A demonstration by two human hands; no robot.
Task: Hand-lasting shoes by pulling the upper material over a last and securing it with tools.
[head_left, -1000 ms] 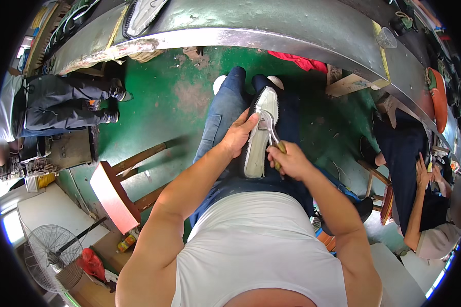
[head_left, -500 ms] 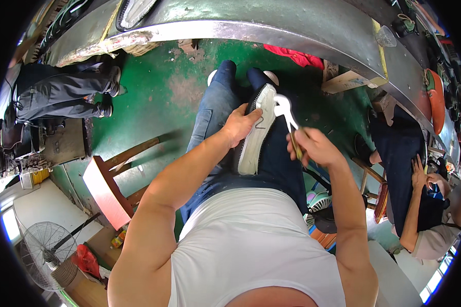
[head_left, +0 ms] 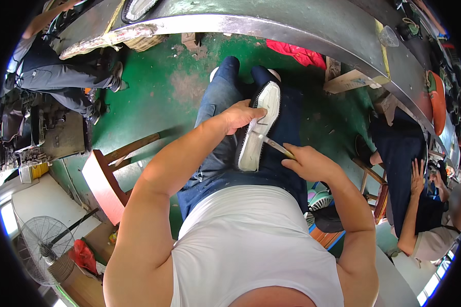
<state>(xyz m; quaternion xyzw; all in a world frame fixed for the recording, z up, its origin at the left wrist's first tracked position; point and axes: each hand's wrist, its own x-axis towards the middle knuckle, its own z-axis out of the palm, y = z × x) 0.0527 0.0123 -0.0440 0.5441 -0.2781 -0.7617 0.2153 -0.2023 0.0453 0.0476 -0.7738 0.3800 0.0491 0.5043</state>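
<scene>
A shoe lies sole up over my thighs, its pale underside facing me and dark stitching running round its edge. My left hand grips it at the middle from the left side, thumb on the sole and fingers partly hidden. In my right hand is a hammer with a metal shank and a yellowish handle. Its head is over the sole, just below my left thumb; whether it touches I cannot tell. Dark blue cloth covers my lap under the shoe.
Ahead runs a metal-edged workbench with another shoe sole on it. A wooden chair stands at left, near a wire fan. One person sits at right; another stands at far left. Red cloth lies under the bench.
The hammer has come down and toward me, from beside the upper sole to over its lower half. The shoe and my left hand have shifted slightly. The person at left has moved an arm.
</scene>
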